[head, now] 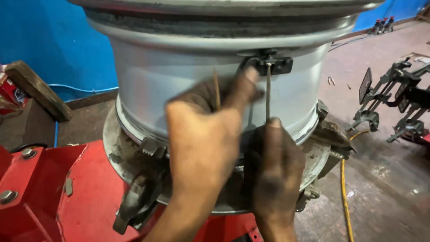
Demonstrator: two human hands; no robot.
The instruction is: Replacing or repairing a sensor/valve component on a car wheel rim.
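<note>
A silver wheel rim (179, 76) stands clamped on the round turntable (112, 148) of a red machine (53, 192). A small black sensor block (275, 65) sits on the rim's barrel near the top. My right hand (273, 172) holds a thin screwdriver (268, 92) upright with its tip at the black block. My left hand (206, 139) rests against the rim, its forefinger reaching up to the block's left edge, and a thin stick-like item (216, 89) rises between its fingers.
Clamp jaws (333, 134) grip the rim's lower edge. A yellow hose (345, 197) runs over the concrete floor at right. Black metal tool parts (394, 98) lie at far right. A wooden block (38, 89) leans by the blue wall (53, 40).
</note>
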